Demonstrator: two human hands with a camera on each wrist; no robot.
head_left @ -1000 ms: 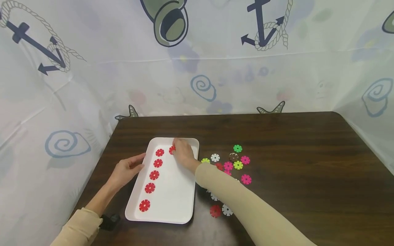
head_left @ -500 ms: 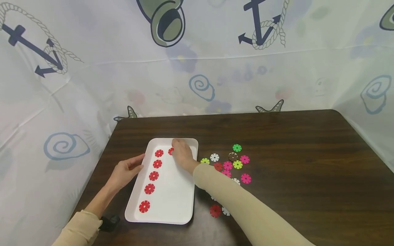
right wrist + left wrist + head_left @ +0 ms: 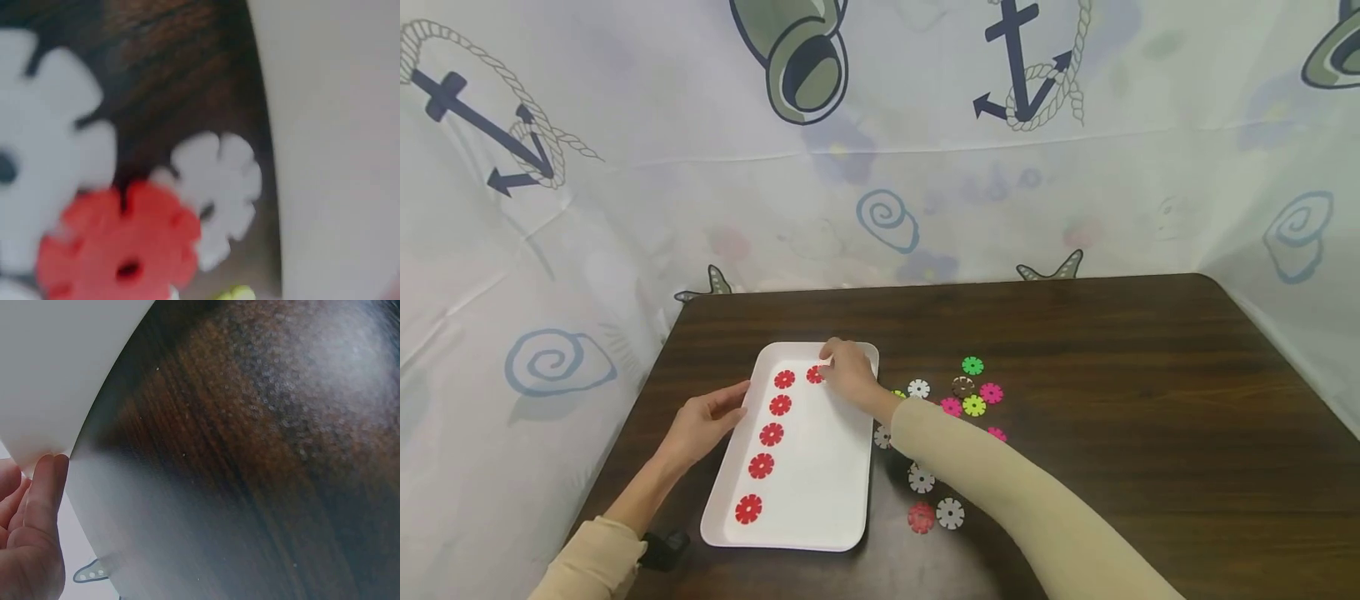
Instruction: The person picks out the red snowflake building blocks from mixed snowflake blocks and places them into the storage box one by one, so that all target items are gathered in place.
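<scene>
Your sleeves and hands

You wore long beige sleeves on both arms, close-fitting and plain, without print or markings. The left sleeve (image 3: 597, 557) ended in a snug cuff at the wrist, with a small black device strapped just beneath it. Your left hand (image 3: 703, 421) and right hand (image 3: 850, 372) were bare, without gloves or rings.

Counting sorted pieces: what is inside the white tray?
The tray holds five red discs in a column and a sixth at the right hand; anything under that hand is hidden.
</scene>
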